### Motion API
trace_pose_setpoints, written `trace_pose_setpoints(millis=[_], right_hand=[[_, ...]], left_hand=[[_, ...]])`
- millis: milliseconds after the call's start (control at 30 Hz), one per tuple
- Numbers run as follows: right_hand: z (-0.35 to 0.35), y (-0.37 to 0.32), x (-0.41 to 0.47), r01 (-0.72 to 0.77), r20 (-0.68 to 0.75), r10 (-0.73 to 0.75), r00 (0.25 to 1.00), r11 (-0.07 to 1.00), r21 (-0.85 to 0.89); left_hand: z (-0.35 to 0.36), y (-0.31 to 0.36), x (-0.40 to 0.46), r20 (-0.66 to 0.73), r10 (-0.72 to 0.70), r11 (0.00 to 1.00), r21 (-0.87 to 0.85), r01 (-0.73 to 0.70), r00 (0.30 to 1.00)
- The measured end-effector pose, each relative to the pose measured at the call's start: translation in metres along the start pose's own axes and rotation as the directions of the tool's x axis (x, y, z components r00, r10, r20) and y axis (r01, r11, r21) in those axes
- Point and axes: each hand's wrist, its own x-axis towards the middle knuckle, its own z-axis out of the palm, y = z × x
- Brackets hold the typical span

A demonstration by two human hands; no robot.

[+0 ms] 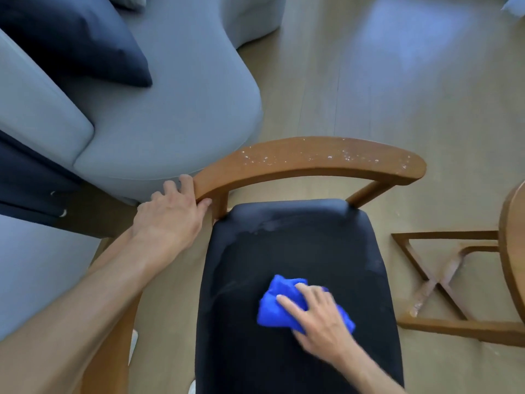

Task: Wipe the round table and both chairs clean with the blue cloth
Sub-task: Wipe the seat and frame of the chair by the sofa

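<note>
Your right hand point(318, 317) lies flat on the blue cloth point(279, 304), fingers spread and fairly straight, pressing it down onto the chair's black seat point(298, 251); nothing is curled round the cloth. Cloth is bunched, near the middle of the seat, slightly toward the front; most of it shows to the left of and beyond your fingers, with a small corner out past the wrist side. Pale smears on the seat toward its back and left edge.

Your left hand point(170, 214) grips the left end of the curved wooden backrest point(312, 160), fingers wrapped behind it, thumb on the near face. It is well apart from the cloth. White specks scattered along the backrest's top.

Grey sofa point(170, 95) with a dark cushion point(85, 44) just beyond the left hand. Wooden table base point(443, 280) on the floor at right, beside the chair
</note>
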Motion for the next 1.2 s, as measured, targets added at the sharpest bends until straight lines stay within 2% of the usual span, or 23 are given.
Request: trace_pose_setpoints(millis=[33, 67, 100, 133, 167, 200, 233, 267, 367, 467, 533, 600, 667, 733, 867, 933, 967, 1033, 1067, 1100, 1133, 1167, 1200], right_hand=[[-0.008, 0.021, -0.002, -0.100, -0.050, 0.099, 0.994, 0.995, -0.007], [-0.015, 0.041, 0.002, -0.306, -0.103, 0.307, 0.946, 0.952, 0.028], [-0.021, 0.060, 0.011, -0.552, -0.137, 0.559, 0.818, 0.829, 0.092], [-0.024, 0.075, 0.027, -0.745, -0.135, 0.763, 0.632, 0.647, 0.163], [-0.024, 0.085, 0.046, -0.855, -0.125, 0.884, 0.451, 0.468, 0.225], [-0.022, 0.086, 0.067, -0.898, -0.119, 0.936, 0.331, 0.351, 0.264], [-0.018, 0.080, 0.088, -0.909, -0.127, 0.944, 0.303, 0.327, 0.259], [-0.012, 0.067, 0.108, -0.900, -0.151, 0.929, 0.338, 0.366, 0.235], [0.004, 0.004, 0.157, -0.791, -0.121, 0.809, 0.575, 0.587, 0.173], [0.017, -0.057, 0.175, -0.583, -0.077, 0.603, 0.794, 0.791, 0.185], [0.022, -0.073, 0.170, -0.440, -0.078, 0.455, 0.887, 0.884, 0.158], [0.026, -0.069, 0.161, -0.321, -0.005, 0.322, 0.947, 0.943, 0.087], [0.028, -0.059, 0.158, -0.304, 0.072, 0.301, 0.951, 0.952, 0.032], [0.028, -0.062, 0.159, -0.354, 0.098, 0.351, 0.931, 0.935, 0.016], [0.025, -0.068, 0.163, -0.361, 0.018, 0.360, 0.933, 0.932, 0.030], [0.022, -0.061, 0.154, -0.231, -0.008, 0.233, 0.973, 0.968, 0.100], [0.019, -0.055, 0.143, -0.110, 0.020, 0.108, 0.994, 0.986, 0.122], [0.009, -0.028, 0.108, 0.118, 0.109, -0.131, 0.985, 0.986, 0.120], [0.004, -0.001, 0.090, 0.143, 0.106, -0.154, 0.982, 0.985, 0.100], [-0.003, 0.030, 0.072, 0.049, 0.069, -0.055, 0.996, 0.995, 0.084], [-0.011, 0.063, 0.054, -0.168, 0.015, 0.167, 0.986, 0.982, 0.092], [-0.021, 0.095, 0.035, -0.445, -0.021, 0.452, 0.892, 0.886, 0.130], [-0.031, 0.121, 0.016, -0.677, -0.028, 0.693, 0.720, 0.711, 0.187]], left_hand=[[0.000, 0.000, 0.000, -0.004, 0.004, 1.000, 0.008, -0.004, 1.000], [0.001, 0.001, 0.000, -0.005, 0.005, 1.000, 0.019, -0.004, 1.000], [0.001, 0.002, 0.000, -0.007, 0.001, 1.000, 0.029, 0.000, 1.000], [0.002, 0.002, 0.001, -0.010, -0.004, 0.999, 0.035, 0.004, 1.000], [0.004, 0.003, 0.002, -0.016, -0.004, 0.999, 0.039, 0.004, 1.000], [0.005, 0.003, 0.003, -0.022, -0.001, 0.999, 0.041, 0.002, 1.000], [0.006, 0.003, 0.003, -0.029, 0.003, 0.999, 0.044, -0.001, 1.000], [0.007, 0.002, 0.004, -0.038, 0.005, 0.999, 0.050, -0.003, 0.999], [0.010, 0.000, 0.003, -0.070, 0.012, 0.998, 0.066, -0.007, 0.997], [0.009, 0.001, 0.004, -0.071, 0.024, 0.998, 0.062, -0.020, 0.997], [0.009, 0.001, 0.004, -0.055, 0.019, 0.998, 0.060, -0.016, 0.998], [0.008, 0.001, 0.004, -0.054, 0.010, 0.998, 0.066, -0.006, 0.998], [0.008, 0.001, 0.004, -0.056, 0.009, 0.997, 0.073, -0.005, 0.998], [0.008, 0.001, 0.004, -0.061, 0.014, 0.997, 0.075, -0.009, 0.998], [0.008, 0.001, 0.005, -0.073, 0.025, 0.997, 0.074, -0.020, 0.997], [0.010, -0.003, 0.005, -0.088, 0.029, 0.997, 0.070, -0.023, 0.996], [0.012, -0.005, 0.006, -0.111, 0.040, 0.997, 0.063, -0.033, 0.993], [0.018, -0.008, 0.007, -0.173, 0.079, 0.996, 0.051, -0.071, 0.982], [0.021, -0.010, 0.008, -0.200, 0.095, 0.995, 0.045, -0.088, 0.975], [0.025, -0.013, 0.011, -0.223, 0.101, 0.995, 0.033, -0.096, 0.970], [0.030, -0.016, 0.013, -0.246, 0.101, 0.995, 0.017, -0.100, 0.964], [0.035, -0.019, 0.016, -0.273, 0.103, 0.995, 0.012, -0.104, 0.956], [0.040, -0.022, 0.019, -0.301, 0.107, 0.994, 0.020, -0.106, 0.948]])
